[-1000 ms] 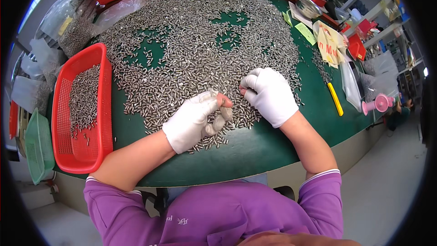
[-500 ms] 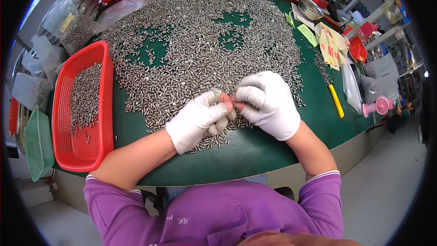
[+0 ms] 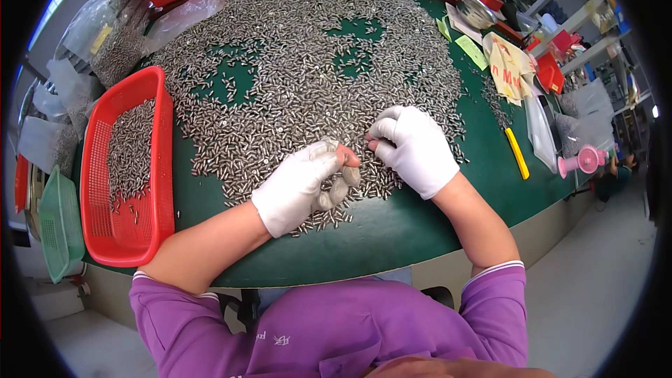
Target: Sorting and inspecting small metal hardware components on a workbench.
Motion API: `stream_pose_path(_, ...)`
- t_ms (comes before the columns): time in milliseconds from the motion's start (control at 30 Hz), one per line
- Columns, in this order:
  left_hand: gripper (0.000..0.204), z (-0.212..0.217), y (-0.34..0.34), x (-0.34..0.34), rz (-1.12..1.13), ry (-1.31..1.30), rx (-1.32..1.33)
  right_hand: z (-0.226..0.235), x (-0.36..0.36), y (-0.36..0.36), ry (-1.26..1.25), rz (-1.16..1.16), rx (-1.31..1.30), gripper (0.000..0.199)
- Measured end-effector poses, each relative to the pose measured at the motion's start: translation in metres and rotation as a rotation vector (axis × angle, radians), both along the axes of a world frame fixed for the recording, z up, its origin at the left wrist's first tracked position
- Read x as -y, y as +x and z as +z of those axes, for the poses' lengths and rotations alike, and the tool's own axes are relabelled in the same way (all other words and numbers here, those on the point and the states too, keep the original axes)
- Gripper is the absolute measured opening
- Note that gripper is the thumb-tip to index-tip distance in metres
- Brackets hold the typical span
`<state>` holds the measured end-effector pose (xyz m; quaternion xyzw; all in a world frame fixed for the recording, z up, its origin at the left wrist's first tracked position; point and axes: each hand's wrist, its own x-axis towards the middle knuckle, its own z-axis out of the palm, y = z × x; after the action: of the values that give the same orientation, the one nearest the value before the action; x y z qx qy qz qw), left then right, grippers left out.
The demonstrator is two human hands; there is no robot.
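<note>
A broad layer of small silvery metal pins covers much of the green table in front of me. Both my hands wear white gloves with bare fingertips showing. My left hand is closed above the near part of the layer, thumb and forefinger pinching what looks like one small metal pin. To its right, my right hand has its fingers curled together, tips down at the pins. Whatever lies between those fingertips is too small to make out. A gap separates the two hands.
At left stands a red perforated basket partly filled with pins, beside a green basket. Plastic bags of parts sit behind. On the right lie a yellow-handled tool, a printed cloth bag and a pink fan.
My right hand has drawn away from the left, rightward and slightly up, with its fingertips now at the pins. The left hand stays nearly in place, still pinching.
</note>
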<state>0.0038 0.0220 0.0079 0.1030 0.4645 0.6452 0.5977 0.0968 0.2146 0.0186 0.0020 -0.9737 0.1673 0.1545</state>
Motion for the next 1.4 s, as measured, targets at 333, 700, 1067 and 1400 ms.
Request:
stream_pose_path(333,0.019,-0.003,-0.001,0.002,0.02,0.066,0.048,0.003,0.001,-0.001,0.049,-0.027,-0.126,0.01)
stream_pose_path(700,0.015,-0.001,0.0,0.001,0.022,0.053,0.053,0.001,0.005,-0.002,-0.016,0.028,-0.076,0.01)
stream_pose_path(1067,0.017,-0.004,0.0,0.002,-0.003,0.106,0.015,0.017,0.018,0.006,-0.633,0.155,0.069,0.021)
stream_pose_path(1400,0.018,0.001,-0.001,0.001,0.033,0.019,0.095,0.001,0.004,-0.003,0.01,-0.019,0.038,0.009)
